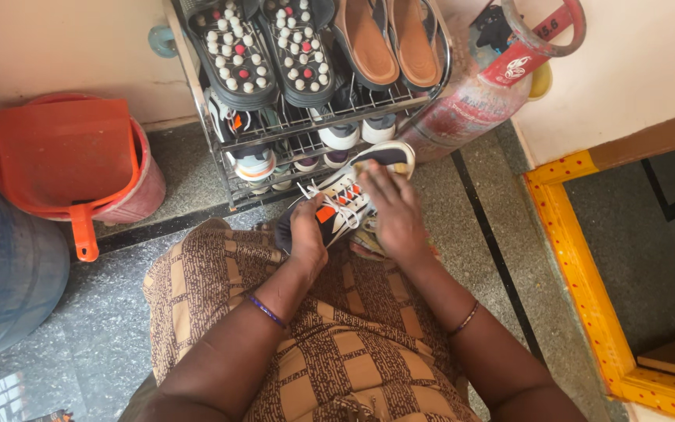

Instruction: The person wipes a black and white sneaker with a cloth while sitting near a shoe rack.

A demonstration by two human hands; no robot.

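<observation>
Left hand (pixel 307 234) clasps sneaker (pixel 345 195) heel; right hand (pixel 394 211) flat on its side, fingers loose. Shoe rack (pixel 220 137) just beyond.

Floor (pixel 103 328): speckled grey-green polished stone with thin black inlay strips (pixel 494 242), glossy, daylight glare at lower left. Walls (pixel 56 47): plain cream plaster, scuffed near the base. Metal wire shoe rack (pixel 306 141) against the wall, tiers loaded with black massage sandals (pixel 263 47), tan slip-ons (pixel 388 39) and sneakers. Left of it: red plastic bucket (pixel 138 195) with an orange dustpan (pixel 68 160) on top, blue plastic water drum (pixel 1 266) at the frame edge. Right of rack: red metal gas cylinder (pixel 474 101). Yellow painted door threshold (pixel 587 289) on the right, darker floor beyond.
</observation>
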